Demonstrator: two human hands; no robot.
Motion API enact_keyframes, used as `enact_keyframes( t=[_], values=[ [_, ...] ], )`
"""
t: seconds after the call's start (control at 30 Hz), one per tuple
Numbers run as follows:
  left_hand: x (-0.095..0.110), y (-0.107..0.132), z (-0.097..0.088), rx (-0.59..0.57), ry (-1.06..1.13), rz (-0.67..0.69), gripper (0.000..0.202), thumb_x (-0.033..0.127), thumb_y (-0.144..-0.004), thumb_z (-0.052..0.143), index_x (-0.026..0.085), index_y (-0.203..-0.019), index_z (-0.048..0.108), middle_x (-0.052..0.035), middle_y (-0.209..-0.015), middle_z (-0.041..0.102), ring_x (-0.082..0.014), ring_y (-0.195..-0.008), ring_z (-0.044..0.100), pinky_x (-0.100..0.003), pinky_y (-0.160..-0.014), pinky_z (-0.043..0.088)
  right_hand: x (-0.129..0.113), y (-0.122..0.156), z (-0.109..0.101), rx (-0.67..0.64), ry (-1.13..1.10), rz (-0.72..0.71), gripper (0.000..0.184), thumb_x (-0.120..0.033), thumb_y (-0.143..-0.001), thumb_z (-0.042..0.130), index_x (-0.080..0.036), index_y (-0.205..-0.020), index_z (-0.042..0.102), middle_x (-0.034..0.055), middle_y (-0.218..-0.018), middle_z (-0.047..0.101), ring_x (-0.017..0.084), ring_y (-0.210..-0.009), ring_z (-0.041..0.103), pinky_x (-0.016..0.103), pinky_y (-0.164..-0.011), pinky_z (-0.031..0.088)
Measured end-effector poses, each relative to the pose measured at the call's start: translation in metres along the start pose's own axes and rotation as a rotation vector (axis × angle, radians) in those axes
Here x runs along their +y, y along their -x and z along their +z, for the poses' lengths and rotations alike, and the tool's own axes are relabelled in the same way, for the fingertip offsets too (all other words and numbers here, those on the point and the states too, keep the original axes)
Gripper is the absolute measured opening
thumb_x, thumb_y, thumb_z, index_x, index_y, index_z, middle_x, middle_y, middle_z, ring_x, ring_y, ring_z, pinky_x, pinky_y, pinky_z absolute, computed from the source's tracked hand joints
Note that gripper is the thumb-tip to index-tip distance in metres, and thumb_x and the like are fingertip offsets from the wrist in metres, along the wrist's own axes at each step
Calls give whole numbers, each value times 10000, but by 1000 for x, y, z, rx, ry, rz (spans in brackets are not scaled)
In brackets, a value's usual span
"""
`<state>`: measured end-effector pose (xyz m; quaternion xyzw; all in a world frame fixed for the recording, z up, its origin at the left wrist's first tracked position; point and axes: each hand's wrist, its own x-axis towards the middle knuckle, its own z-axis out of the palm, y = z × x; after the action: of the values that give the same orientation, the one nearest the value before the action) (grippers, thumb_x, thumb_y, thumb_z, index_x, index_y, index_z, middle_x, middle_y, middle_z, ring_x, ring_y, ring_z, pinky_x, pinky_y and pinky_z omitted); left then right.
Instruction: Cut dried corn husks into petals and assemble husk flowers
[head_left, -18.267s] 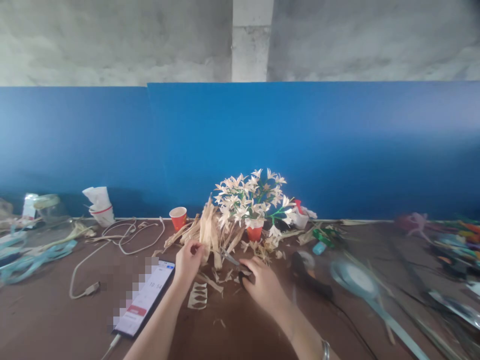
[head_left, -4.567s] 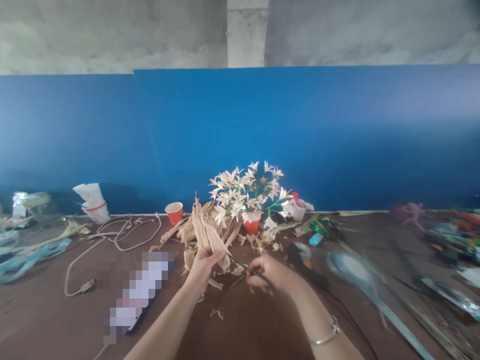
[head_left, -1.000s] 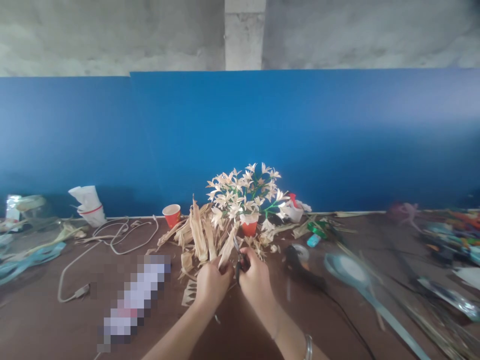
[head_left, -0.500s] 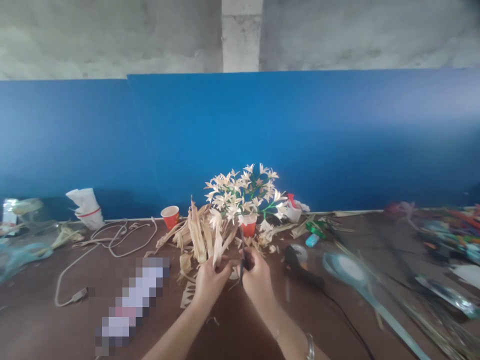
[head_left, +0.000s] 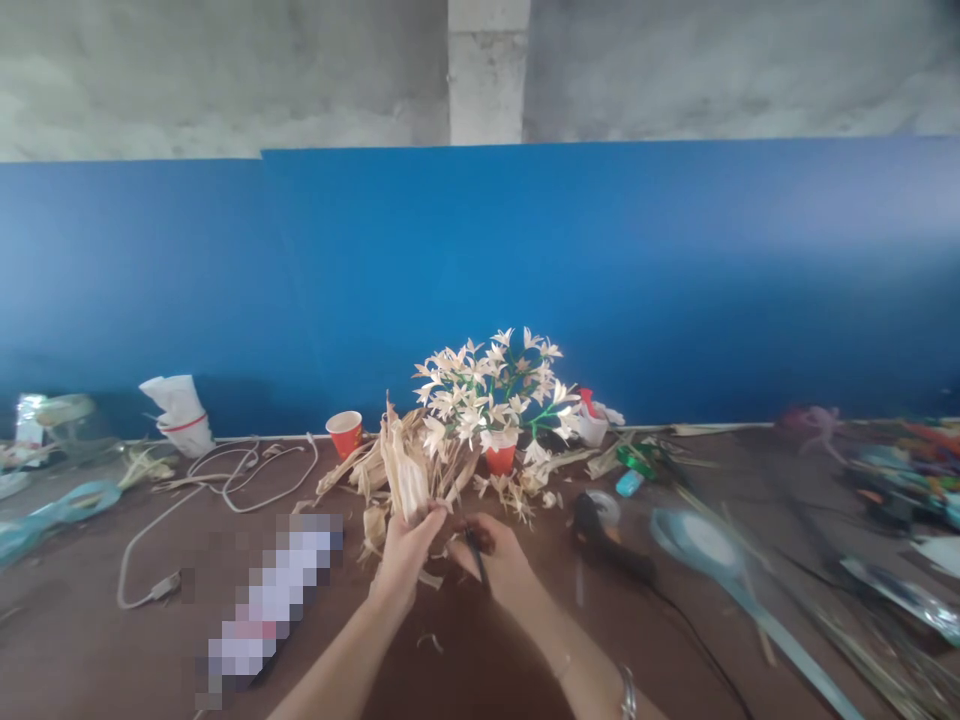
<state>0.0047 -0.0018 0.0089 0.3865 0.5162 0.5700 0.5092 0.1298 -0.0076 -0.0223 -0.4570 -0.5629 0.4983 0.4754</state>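
My left hand (head_left: 405, 550) is closed on a pale dried corn husk (head_left: 409, 485) that stands up from its fingers. Beside it, my right hand (head_left: 495, 560) is closed around a pair of dark scissors (head_left: 475, 556), which lie across the fingers and are partly hidden. The fingertips of both hands are close together. Just beyond them, white husk flowers (head_left: 487, 390) on green stems stand in a red cup (head_left: 500, 458). More dried husks (head_left: 367, 470) lie heaped behind my left hand, and loose flower pieces (head_left: 514, 497) lie in front of the cup.
A glue gun (head_left: 607, 540) with a black cord lies to the right, near a roll of pale blue ribbon (head_left: 705, 540). To the left are a red paper cup (head_left: 345, 434), a white cable (head_left: 232, 490) and a pixelated object (head_left: 274, 600). A blue partition (head_left: 480, 250) closes off the back.
The scissors have turned from pointing upward to lying back across my right hand. My left hand has shifted slightly left, and the husk in it shows a broader face.
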Motion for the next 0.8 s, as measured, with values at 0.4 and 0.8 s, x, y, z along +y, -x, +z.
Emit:
enact_keyframes(
  t=[0.4,0.8],
  values=[
    [-13,-8,-8,-82,59,-15,164,286,-594,645,147,-586,559,56,-454,446,-64,-386,404,-166,-349,278,-6,4,2,-175,-113,115,374,-462,-600,719,-140,-742,594,-49,-475,521,70,-404,446,182,-400,329],
    [-8,-6,-7,-80,127,-18,191,285,-553,677,150,-550,542,70,-450,420,-62,-405,382,-176,-382,297,-5,5,1,-167,-101,120,356,-470,-621,696,-146,-702,573,-78,-408,456,51,-348,383,174,-369,294]
  ],
)
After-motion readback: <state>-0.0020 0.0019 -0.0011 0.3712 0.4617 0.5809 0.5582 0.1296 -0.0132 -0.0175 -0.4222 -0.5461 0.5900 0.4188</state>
